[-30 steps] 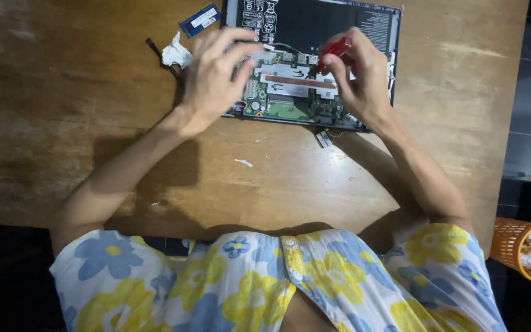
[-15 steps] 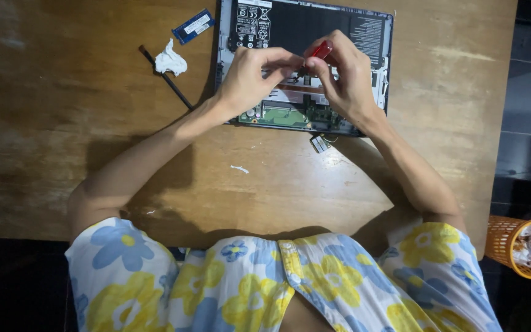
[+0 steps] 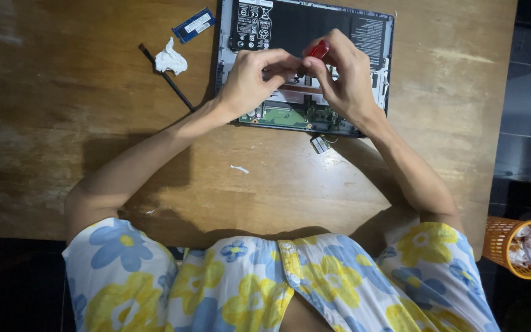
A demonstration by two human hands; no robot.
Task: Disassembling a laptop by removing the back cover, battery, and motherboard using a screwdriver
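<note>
An opened laptop (image 3: pixel 290 117) with its bottom cover off lies on the wooden table (image 3: pixel 62 123), black battery and green circuit board exposed. My right hand (image 3: pixel 345 83) grips a red-handled screwdriver (image 3: pixel 318 49) above the board. My left hand (image 3: pixel 253 80) hovers beside it, fingers pinched toward the screwdriver's shaft. What the fingertips touch is hidden.
A blue memory module (image 3: pixel 193 24), a crumpled white tissue (image 3: pixel 170 59) and a thin black stick (image 3: pixel 168 77) lie left of the laptop. A small metal part (image 3: pixel 319 144) sits by the laptop's near edge. An orange waste basket (image 3: pixel 520 249) stands on the floor at the right.
My left hand has moved from the laptop's left edge to the middle, meeting my right hand at the screwdriver. The tissue and stick that it covered are uncovered.
</note>
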